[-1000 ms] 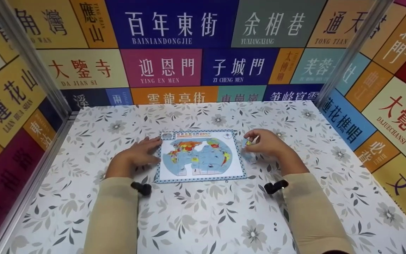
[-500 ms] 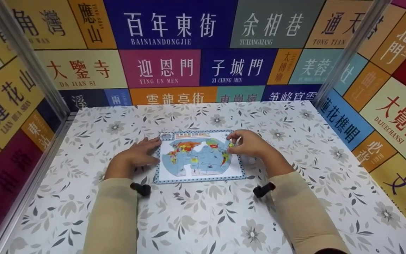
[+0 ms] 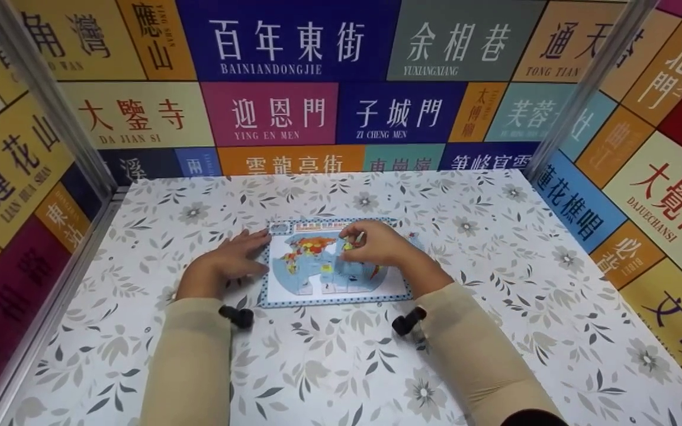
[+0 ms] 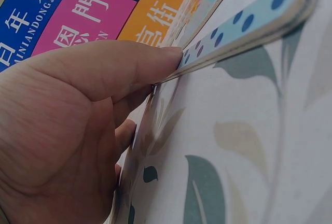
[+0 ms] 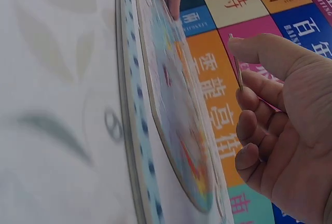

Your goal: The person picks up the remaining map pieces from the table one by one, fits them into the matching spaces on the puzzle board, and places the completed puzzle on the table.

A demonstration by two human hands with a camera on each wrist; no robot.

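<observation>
One piece (image 5: 238, 69) farther across the board (image 3: 283, 292)

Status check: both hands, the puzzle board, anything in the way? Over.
Left hand: thumb touching edge of puzzle board. Right hand: pinching thin piece, clear above it. Right hand covers part of map in head view.

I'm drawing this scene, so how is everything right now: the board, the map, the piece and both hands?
Puzzle board: lying flat
Map: unfinished, with a gap at its bottom edge
Puzzle piece: pinched, lifted clear of the board
Left hand: thumb touching the board's edge
Right hand: holding the piece above the map
</observation>
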